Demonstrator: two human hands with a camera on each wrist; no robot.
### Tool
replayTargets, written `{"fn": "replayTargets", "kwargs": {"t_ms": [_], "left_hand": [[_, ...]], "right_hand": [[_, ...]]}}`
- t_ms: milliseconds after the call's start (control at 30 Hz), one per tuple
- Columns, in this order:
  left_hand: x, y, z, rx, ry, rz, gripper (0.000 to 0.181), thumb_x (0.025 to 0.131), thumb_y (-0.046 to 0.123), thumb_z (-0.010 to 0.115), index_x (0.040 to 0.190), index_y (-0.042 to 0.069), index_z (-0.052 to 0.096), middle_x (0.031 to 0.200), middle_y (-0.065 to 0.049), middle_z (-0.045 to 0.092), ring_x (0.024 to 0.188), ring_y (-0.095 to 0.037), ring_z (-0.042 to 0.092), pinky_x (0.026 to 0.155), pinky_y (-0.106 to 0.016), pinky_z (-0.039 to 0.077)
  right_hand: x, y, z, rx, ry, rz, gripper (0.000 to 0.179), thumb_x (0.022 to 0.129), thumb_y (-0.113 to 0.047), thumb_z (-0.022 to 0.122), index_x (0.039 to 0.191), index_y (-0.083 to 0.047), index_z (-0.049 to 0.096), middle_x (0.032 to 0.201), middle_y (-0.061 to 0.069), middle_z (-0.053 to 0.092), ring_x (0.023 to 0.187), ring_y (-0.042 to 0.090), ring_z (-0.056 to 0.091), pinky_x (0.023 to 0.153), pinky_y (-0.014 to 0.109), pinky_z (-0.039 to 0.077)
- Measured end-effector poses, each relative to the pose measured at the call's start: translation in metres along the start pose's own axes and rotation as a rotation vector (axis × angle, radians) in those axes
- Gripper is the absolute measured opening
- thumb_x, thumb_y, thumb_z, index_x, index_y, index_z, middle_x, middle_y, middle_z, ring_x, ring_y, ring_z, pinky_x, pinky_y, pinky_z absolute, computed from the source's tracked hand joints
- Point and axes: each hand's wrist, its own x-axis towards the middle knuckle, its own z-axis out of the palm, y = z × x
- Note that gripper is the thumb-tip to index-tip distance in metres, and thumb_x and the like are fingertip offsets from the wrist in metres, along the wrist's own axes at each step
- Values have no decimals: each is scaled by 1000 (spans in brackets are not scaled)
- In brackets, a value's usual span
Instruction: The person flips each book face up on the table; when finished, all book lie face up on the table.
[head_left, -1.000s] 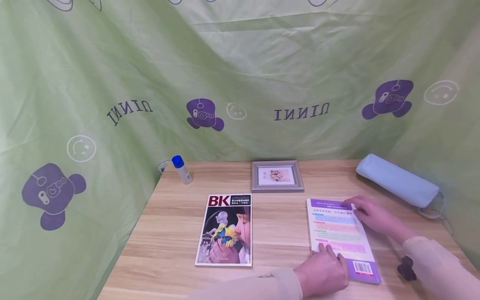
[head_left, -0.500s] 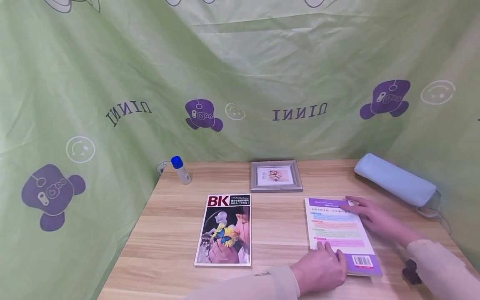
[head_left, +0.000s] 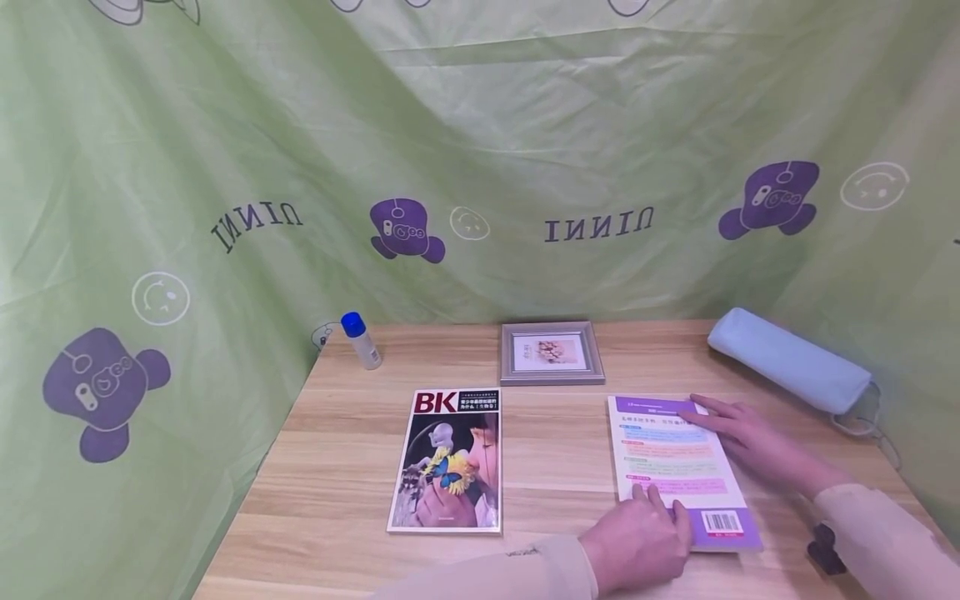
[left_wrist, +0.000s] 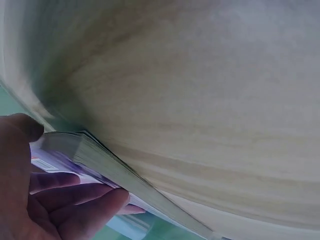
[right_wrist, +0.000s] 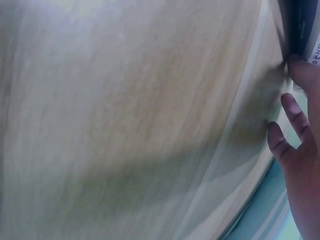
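A book [head_left: 670, 467] with a white and purple back cover lies on the right side of the wooden table, barcode towards the person. My left hand [head_left: 637, 537] touches its near left corner, the fingertips at the left edge. In the left wrist view, the thumb is at one corner and the fingers [left_wrist: 92, 207] lie along the book's side [left_wrist: 120, 167]. Extended fingers of my right hand [head_left: 757, 437] rest on the far right corner. The right wrist view shows one finger [right_wrist: 302, 72] at the book's edge and other fingers spread near the tabletop.
A magazine-like book marked BK [head_left: 450, 462] lies left of centre. Behind it are a grey picture frame [head_left: 552, 352] and a blue-capped bottle [head_left: 363, 342]. A light blue cylindrical case [head_left: 791, 358] lies at the back right. Green curtain [head_left: 480, 125] surrounds the table [head_left: 330, 467].
The purple and white book's near edge has shifted slightly away from the person. Both hands have stayed at its corners, with the left moving slightly left.
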Motion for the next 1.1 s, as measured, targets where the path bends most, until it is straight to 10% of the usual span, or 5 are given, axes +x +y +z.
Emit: {"fn": "replayTargets", "kwargs": {"t_ms": [1100], "left_hand": [[-15, -12, -5, 41, 176, 4, 44, 104, 10, 36, 134, 4, 67, 110, -11, 76, 94, -19, 74, 74, -29, 63]], "right_hand": [[10, 9, 7, -46, 102, 35, 43, 87, 6, 75, 128, -7, 73, 124, 21, 68, 114, 47, 61, 93, 66, 45]]}}
